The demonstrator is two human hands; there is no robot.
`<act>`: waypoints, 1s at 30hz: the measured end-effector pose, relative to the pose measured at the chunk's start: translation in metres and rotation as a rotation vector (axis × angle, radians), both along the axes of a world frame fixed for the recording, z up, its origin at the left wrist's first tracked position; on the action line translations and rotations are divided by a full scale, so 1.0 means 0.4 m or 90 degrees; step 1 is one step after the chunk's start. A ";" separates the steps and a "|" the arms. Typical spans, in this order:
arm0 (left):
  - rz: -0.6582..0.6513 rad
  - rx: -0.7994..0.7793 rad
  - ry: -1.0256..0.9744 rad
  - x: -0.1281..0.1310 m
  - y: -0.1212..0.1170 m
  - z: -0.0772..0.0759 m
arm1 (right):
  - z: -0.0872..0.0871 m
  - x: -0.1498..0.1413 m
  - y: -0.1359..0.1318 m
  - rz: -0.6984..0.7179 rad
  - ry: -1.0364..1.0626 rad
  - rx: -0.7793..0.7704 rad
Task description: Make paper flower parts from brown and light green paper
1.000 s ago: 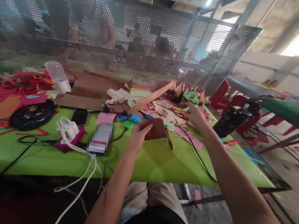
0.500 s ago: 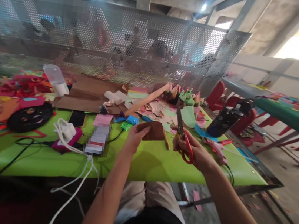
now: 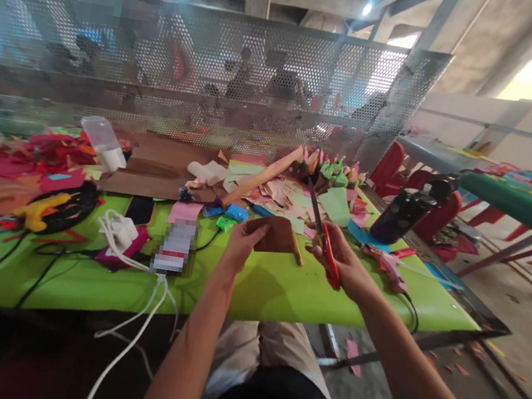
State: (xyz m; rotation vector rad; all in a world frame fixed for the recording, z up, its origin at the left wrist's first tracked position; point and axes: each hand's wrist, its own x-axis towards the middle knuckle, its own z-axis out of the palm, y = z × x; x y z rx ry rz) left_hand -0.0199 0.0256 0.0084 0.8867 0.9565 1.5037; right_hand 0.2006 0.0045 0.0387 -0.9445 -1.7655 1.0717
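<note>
My left hand (image 3: pixel 243 243) pinches the left edge of a small piece of brown paper (image 3: pixel 276 235) just above the green table. In my right hand (image 3: pixel 341 257) is a pair of scissors (image 3: pixel 330 257) with red handles, its dark blades pointing up and away from me. The scissors are apart from the brown paper. A pencil (image 3: pixel 297 249) lies close by the paper's right edge. Blue and green wrapped bits (image 3: pixel 235 213) lie just beyond my left hand.
A phone (image 3: pixel 175 246) with white cables lies left on the green table (image 3: pixel 300 305). A person's hand is at the far left by a yellow glue gun (image 3: pixel 44 212). A pink glue gun (image 3: pixel 389 266) and a dark bottle (image 3: pixel 402 213) stand right; paper scraps (image 3: pixel 282 192) spread behind.
My right hand has picked up the scissors from among the scraps and drawn them back toward me. The yellow glue gun has come into view at left. My left hand stays put.
</note>
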 end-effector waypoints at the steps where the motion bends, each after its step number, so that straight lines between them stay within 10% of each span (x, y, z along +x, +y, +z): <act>1: 0.003 -0.001 0.001 -0.001 0.000 -0.001 | -0.001 0.002 -0.001 0.017 -0.018 0.018; 30: -0.024 -0.024 -0.068 0.009 0.008 -0.016 | -0.060 -0.001 -0.009 -0.005 -0.197 0.012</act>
